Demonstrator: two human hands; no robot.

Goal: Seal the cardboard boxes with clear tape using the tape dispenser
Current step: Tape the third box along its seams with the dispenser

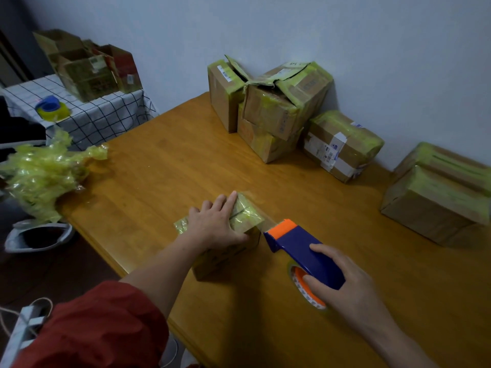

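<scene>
Right hand (353,288) curls round the tape dispenser (305,251), left hand (215,224) presses flat on the small box (244,216) — partly taped, strip seemingly uncut; far boxes (342,147) wear tape.

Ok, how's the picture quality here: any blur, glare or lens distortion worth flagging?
Head view: dim, bluish light; wide-angle bending at the edges, tilting the boxes by the wall; the crumpled tape wad looks soft; faint sheen on the table; left hand, small box, tape dispenser and right hand are fairly sharp.
</scene>
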